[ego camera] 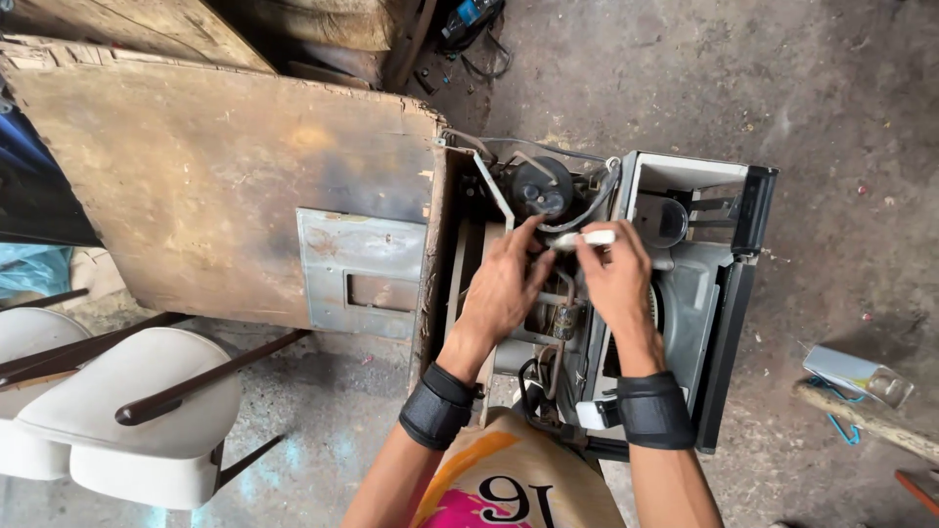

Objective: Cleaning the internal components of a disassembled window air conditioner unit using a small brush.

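A: Hands first. What's each one doing?

B: From my feed, both are down inside the gutted cooling unit point(685, 293). My right hand point(618, 274) pinches a small white piece point(587, 238) between thumb and fingers, closed on it. My left hand point(504, 284) is curled narrow, fingertips meeting the piece's other end, probably to steady it.

A: Where does that piece sit?

B: Just below the round black compressor point(541, 188), near the grey cables point(587, 210) looping around it. I'd say I'm holding it up off the frame so both ends stay reachable.

A: And around the unit?

B: It lies on the dirt floor point(831, 117) against a worn wooden board point(196, 176) with a metal plate point(357, 274). White chairs point(137, 411) are well to the left, a small tin point(861, 374) to the right. Black wrist straps point(438, 406) on both arms.
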